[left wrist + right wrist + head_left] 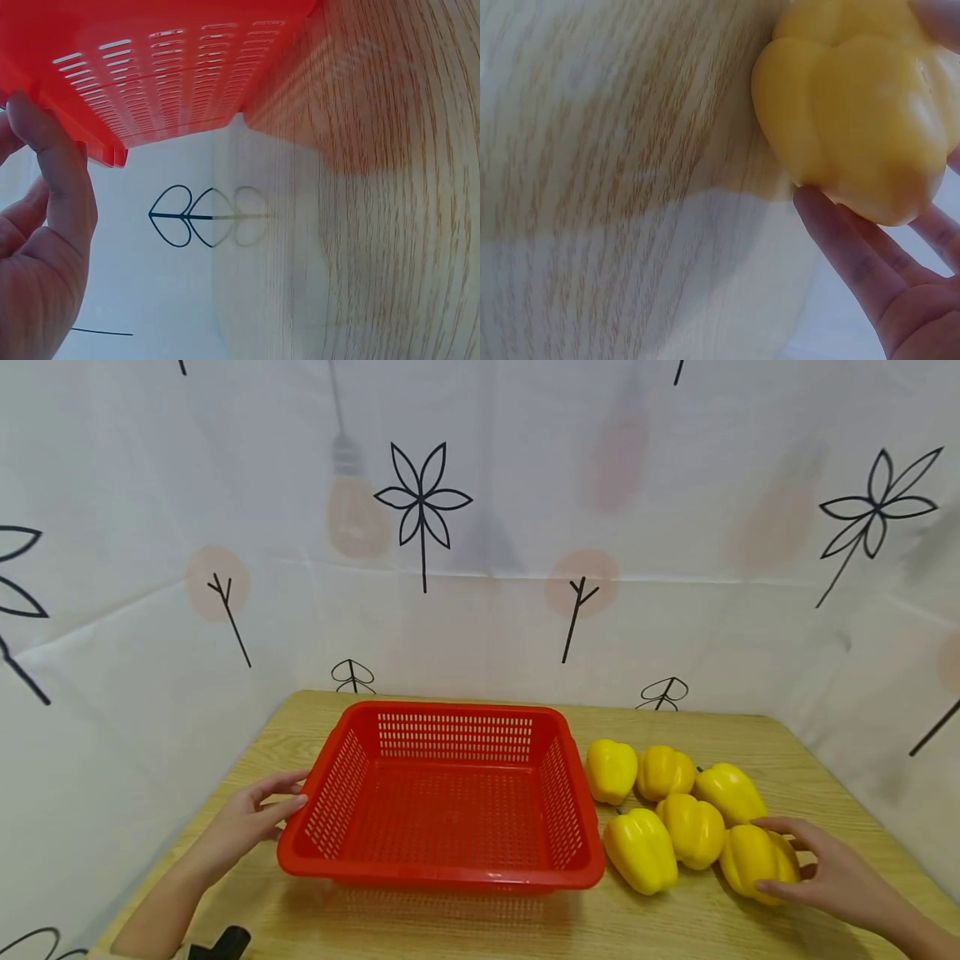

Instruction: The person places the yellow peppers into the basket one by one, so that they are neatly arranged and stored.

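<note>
A red plastic basket (450,878) with slotted walls stands on the table. My left hand (238,827) is at its left rim, fingertips touching the edge; in the left wrist view its bent fingers (64,169) meet the rim. At the right, several yellow bell peppers (690,831) lie close together. My right hand (840,872) grips the nearest right pepper (753,862), thumb on the near side and fingers on the far side. The right wrist view shows that pepper (862,120) between the fingers, low over or on the table; which one, I cannot tell.
The wooden table (420,935) reaches back to a white patterned cloth (487,627), which also hangs at both sides. One pepper (611,771) lies close against the basket's right wall. A black object (228,943) shows below my left forearm.
</note>
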Demonstrator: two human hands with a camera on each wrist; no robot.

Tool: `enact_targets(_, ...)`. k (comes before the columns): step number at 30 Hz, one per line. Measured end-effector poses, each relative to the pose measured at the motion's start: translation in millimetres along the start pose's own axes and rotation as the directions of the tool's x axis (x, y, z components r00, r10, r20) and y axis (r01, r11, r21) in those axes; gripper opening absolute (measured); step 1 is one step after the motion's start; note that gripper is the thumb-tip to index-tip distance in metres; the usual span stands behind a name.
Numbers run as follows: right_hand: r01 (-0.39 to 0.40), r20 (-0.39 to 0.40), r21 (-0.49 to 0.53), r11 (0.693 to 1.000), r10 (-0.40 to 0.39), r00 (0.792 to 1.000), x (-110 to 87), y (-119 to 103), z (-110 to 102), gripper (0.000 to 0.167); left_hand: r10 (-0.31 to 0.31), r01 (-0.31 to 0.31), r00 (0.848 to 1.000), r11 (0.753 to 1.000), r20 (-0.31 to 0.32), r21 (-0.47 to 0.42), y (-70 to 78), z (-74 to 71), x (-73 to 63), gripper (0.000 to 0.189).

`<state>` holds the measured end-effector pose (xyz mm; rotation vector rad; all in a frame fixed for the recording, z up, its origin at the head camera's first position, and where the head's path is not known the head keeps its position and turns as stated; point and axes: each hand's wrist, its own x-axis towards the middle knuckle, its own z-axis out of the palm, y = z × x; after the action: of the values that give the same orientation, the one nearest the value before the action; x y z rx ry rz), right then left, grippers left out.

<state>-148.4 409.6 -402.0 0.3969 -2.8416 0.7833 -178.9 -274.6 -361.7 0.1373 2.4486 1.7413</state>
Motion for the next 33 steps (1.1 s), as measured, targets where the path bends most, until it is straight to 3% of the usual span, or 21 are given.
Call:
enact_targets(28, 0.082, -0.115, -0.004, 0.997, -0.082, 0.990, 2.3, -4.7, -12.4, 0.067, 0.005, -0.005, 1.000, 1.000, 0.000, -0.013, -1.0, -0.5, 0.6, 0.059)
enact_targets(33, 0.072, -0.103, -0.015, 0.997, -0.073, 0.992, 3.9, -9.4, -16.8, 0.067, 0.004, -0.004, 1.000, 1.000, -0.001, -0.009, -1.4, -0.4, 1.1, 0.059)
